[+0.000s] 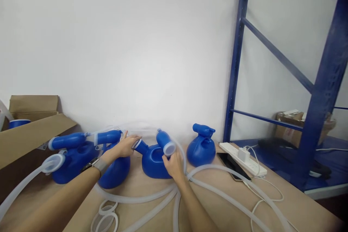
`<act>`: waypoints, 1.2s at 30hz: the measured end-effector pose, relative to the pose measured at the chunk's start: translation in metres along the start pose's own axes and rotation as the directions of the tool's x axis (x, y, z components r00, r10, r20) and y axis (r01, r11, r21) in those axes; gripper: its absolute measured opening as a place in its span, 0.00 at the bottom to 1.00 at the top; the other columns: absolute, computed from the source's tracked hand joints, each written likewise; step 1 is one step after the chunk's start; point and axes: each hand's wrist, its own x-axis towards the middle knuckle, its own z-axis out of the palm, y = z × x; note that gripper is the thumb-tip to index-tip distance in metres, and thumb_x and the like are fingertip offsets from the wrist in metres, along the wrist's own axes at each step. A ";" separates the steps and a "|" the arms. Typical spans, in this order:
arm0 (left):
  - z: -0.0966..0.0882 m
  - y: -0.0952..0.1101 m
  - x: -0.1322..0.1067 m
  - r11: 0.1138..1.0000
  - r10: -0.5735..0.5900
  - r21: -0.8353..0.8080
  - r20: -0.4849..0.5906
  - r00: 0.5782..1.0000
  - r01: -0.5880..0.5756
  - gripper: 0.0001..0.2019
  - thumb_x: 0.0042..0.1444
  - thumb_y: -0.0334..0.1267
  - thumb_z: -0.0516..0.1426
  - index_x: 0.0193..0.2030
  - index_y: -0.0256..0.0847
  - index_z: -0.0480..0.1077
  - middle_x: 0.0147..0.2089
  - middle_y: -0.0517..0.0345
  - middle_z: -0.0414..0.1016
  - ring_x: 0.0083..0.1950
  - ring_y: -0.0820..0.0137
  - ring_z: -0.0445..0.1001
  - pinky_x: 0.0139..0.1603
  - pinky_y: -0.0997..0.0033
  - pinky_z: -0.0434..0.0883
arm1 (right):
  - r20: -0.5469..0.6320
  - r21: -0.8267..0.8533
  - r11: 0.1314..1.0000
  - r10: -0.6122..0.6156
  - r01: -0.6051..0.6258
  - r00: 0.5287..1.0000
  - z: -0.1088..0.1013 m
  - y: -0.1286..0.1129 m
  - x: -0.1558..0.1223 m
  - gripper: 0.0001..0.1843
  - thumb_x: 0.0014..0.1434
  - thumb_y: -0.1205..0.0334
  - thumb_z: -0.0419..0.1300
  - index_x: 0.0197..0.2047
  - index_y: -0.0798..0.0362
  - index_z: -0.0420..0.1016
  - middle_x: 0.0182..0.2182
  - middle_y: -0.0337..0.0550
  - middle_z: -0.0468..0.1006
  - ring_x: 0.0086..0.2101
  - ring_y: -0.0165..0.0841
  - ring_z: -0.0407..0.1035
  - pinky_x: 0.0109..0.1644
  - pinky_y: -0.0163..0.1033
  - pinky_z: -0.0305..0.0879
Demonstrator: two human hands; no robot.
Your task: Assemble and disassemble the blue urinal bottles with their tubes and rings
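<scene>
A blue plastic bottle [154, 165] with a loop handle and an angled neck stands between my hands. My left hand [129, 145] has its fingers over the white-rimmed mouth of that neck. My right hand [173, 163] is closed at the bottle's right side, gripping the lower end of a blue tube-shaped piece [163, 139] with a white rim; part of the grip is hidden. Left of the bottle stand another blue bottle [115, 170] and a further blue bottle [72, 165], each with a blue tube piece on top. To the right stands one more blue bottle [201, 150].
Clear hoses [225, 188] curve across the table [152, 188]. White rings [107, 217] lie at the front. A power strip [252, 163] and a phone [233, 166] lie at right, beside a blue metal rack [235, 61]. A cardboard box [35, 134] stands at left.
</scene>
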 end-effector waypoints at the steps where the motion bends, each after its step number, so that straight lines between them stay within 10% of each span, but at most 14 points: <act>1: -0.003 0.003 -0.002 0.999 -0.004 -0.053 -0.023 1.000 0.003 0.25 0.66 0.44 0.63 0.67 0.41 0.68 0.69 0.45 0.68 0.70 0.49 0.67 0.72 0.34 0.62 | -0.004 0.002 1.000 0.002 -0.002 1.000 0.001 0.000 0.000 0.23 0.57 0.62 0.63 0.55 0.64 0.78 0.47 0.65 0.83 0.55 0.59 0.75 0.57 0.58 0.73; 10: -0.005 0.025 0.007 0.847 -0.277 -0.479 -0.030 0.960 0.230 0.17 0.70 0.52 0.58 0.50 0.37 0.73 0.41 0.57 0.77 0.38 0.68 0.77 0.42 0.62 0.78 | -0.001 0.034 0.999 0.000 0.000 1.000 0.007 0.007 0.001 0.23 0.58 0.62 0.63 0.56 0.62 0.77 0.48 0.66 0.82 0.55 0.59 0.74 0.58 0.59 0.72; 21: -0.007 0.017 0.009 0.794 -0.292 -0.557 0.003 0.957 0.244 0.16 0.69 0.50 0.60 0.43 0.37 0.73 0.37 0.60 0.75 0.34 0.70 0.75 0.37 0.67 0.76 | 0.040 0.049 0.999 -0.022 0.020 0.999 0.002 0.012 0.000 0.21 0.59 0.60 0.61 0.54 0.62 0.78 0.46 0.63 0.83 0.51 0.54 0.76 0.55 0.54 0.73; 30: -0.037 0.025 -0.033 0.841 -0.315 -0.514 -0.214 0.925 0.167 0.18 0.71 0.53 0.55 0.43 0.39 0.71 0.33 0.62 0.71 0.33 0.70 0.71 0.38 0.66 0.72 | 0.062 0.083 0.996 -0.018 0.013 0.998 0.002 0.020 0.000 0.18 0.62 0.57 0.65 0.52 0.59 0.78 0.47 0.55 0.82 0.49 0.46 0.77 0.54 0.52 0.74; 36: -0.055 0.058 -0.114 0.960 -0.125 -0.275 -0.271 0.954 0.048 0.18 0.66 0.56 0.51 0.35 0.47 0.72 0.30 0.59 0.75 0.36 0.62 0.75 0.46 0.59 0.71 | 0.061 0.127 0.992 -0.011 0.004 0.998 0.001 0.018 0.001 0.17 0.65 0.54 0.67 0.51 0.57 0.78 0.48 0.51 0.81 0.49 0.43 0.76 0.55 0.52 0.73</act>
